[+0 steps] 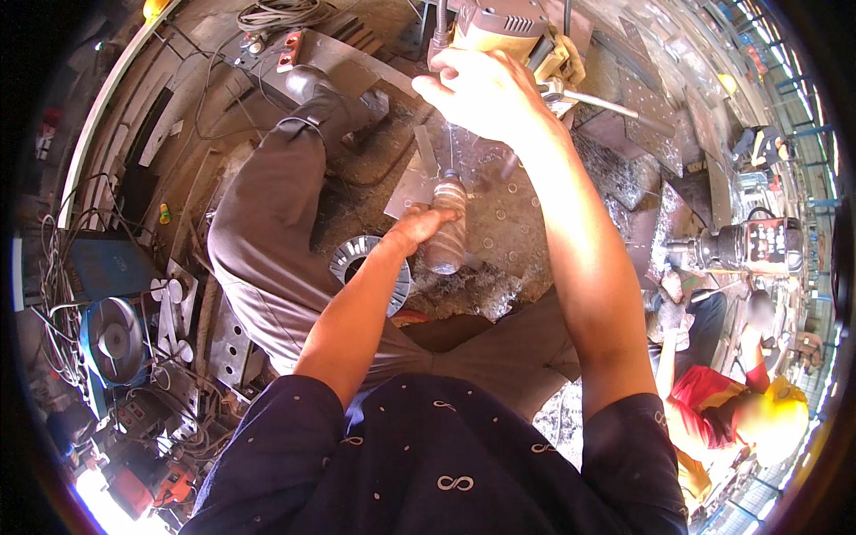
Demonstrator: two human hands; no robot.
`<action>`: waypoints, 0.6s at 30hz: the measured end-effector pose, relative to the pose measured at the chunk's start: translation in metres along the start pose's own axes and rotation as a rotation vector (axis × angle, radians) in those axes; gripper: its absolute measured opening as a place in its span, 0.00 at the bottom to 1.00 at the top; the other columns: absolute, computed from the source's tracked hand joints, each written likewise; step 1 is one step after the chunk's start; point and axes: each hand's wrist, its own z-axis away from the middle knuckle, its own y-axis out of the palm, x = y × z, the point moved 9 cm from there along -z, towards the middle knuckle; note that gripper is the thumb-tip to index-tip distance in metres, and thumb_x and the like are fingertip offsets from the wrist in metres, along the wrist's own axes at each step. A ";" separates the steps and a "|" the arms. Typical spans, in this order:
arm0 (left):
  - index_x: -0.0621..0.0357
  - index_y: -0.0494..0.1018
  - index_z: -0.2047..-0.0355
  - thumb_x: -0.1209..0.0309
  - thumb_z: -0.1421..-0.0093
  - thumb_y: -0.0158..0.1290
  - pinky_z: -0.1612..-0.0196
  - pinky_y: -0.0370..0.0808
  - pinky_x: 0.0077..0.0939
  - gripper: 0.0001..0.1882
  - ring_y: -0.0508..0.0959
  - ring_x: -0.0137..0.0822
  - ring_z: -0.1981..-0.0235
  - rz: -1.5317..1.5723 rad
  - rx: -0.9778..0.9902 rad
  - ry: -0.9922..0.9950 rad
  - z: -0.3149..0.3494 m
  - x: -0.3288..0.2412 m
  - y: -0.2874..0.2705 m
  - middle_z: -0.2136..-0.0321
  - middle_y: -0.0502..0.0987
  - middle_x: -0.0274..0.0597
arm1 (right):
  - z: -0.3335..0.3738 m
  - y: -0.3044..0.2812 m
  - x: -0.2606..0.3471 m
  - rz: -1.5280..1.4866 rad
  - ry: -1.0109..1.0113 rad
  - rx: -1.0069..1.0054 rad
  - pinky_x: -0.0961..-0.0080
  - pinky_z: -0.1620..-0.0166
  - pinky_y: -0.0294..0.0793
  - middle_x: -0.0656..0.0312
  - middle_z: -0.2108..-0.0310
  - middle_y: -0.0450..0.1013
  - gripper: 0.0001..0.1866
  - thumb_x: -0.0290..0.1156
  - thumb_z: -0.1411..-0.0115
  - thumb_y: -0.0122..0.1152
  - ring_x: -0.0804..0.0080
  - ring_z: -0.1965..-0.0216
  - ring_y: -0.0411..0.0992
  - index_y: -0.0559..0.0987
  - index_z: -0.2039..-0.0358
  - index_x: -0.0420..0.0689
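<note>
My left hand point(419, 225) grips a brownish, translucent plastic bottle point(445, 248) around its middle. The bottle's narrow cap points away from me, and a thin pale line runs from it toward the machine. At the top centre stands a yellowish power drill point(501, 27) with a vented motor housing. My right hand point(481, 94) is up against the near side of this drill, thumb and forefinger apart; its other fingers are partly hidden. Right of that hand, a metal lever point(602, 104) sticks out from the drill. Beneath the bottle lies a stained metal plate point(499, 214) with several ring marks.
A ring with dark and light segments point(343, 263) lies by my left forearm. Metal shavings point(499, 294) litter the ground. Cables and a blue round-faced machine point(114, 341) stand left. At right, a person in a yellow helmet point(780, 419) sits near another drill point(758, 247).
</note>
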 end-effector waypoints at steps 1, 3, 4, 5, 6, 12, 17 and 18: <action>0.81 0.61 0.35 0.54 0.45 0.67 0.44 0.78 0.41 0.49 0.79 0.50 0.44 -0.013 -0.014 0.003 -0.002 0.002 -0.001 0.42 0.74 0.63 | 0.000 0.001 0.000 -0.002 -0.004 0.002 0.55 0.48 0.80 0.50 0.62 0.84 0.25 0.54 0.35 0.61 0.51 0.54 0.82 0.83 0.55 0.42; 0.82 0.61 0.36 0.54 0.45 0.67 0.44 0.78 0.41 0.50 0.79 0.50 0.44 -0.042 -0.036 0.009 0.002 -0.002 -0.002 0.41 0.74 0.64 | 0.001 -0.001 -0.001 0.021 -0.005 -0.009 0.55 0.48 0.80 0.50 0.61 0.84 0.26 0.54 0.35 0.61 0.51 0.54 0.82 0.83 0.54 0.42; 0.82 0.61 0.36 0.53 0.45 0.67 0.44 0.78 0.41 0.50 0.79 0.50 0.44 -0.059 -0.047 0.009 0.004 -0.003 -0.001 0.41 0.74 0.64 | 0.002 -0.001 -0.001 0.031 -0.006 -0.014 0.55 0.48 0.80 0.50 0.60 0.84 0.26 0.54 0.35 0.61 0.52 0.53 0.82 0.83 0.54 0.42; 0.82 0.62 0.36 0.53 0.45 0.67 0.44 0.78 0.41 0.50 0.79 0.50 0.43 -0.077 -0.062 0.008 0.006 -0.004 -0.002 0.41 0.74 0.64 | 0.002 -0.002 -0.001 0.035 -0.003 -0.018 0.55 0.48 0.80 0.50 0.60 0.83 0.26 0.55 0.35 0.61 0.51 0.53 0.82 0.83 0.54 0.43; 0.82 0.62 0.36 0.53 0.45 0.67 0.44 0.77 0.41 0.50 0.79 0.50 0.43 -0.096 -0.077 0.006 0.007 -0.004 -0.002 0.41 0.74 0.64 | 0.003 -0.001 -0.001 0.038 0.001 -0.020 0.55 0.48 0.80 0.51 0.59 0.83 0.26 0.55 0.35 0.61 0.51 0.53 0.82 0.83 0.54 0.43; 0.81 0.62 0.35 0.52 0.45 0.67 0.41 0.76 0.42 0.50 0.77 0.50 0.40 -0.112 -0.081 -0.018 0.000 0.009 -0.012 0.39 0.72 0.65 | 0.001 0.001 0.002 0.034 0.008 0.000 0.55 0.47 0.80 0.51 0.58 0.83 0.26 0.56 0.34 0.60 0.51 0.52 0.81 0.83 0.53 0.44; 0.80 0.65 0.37 0.53 0.45 0.67 0.42 0.76 0.42 0.48 0.77 0.50 0.41 -0.120 -0.093 -0.003 0.008 0.012 -0.004 0.40 0.73 0.66 | 0.007 0.004 -0.002 0.041 0.004 0.022 0.55 0.47 0.80 0.51 0.59 0.83 0.27 0.57 0.34 0.60 0.51 0.52 0.81 0.83 0.54 0.44; 0.80 0.65 0.37 0.53 0.45 0.67 0.42 0.76 0.42 0.47 0.78 0.51 0.42 -0.123 -0.088 0.008 0.009 0.011 -0.004 0.40 0.74 0.66 | 0.007 0.005 -0.002 0.041 0.005 0.020 0.55 0.48 0.80 0.51 0.59 0.83 0.27 0.57 0.34 0.60 0.51 0.53 0.81 0.83 0.54 0.44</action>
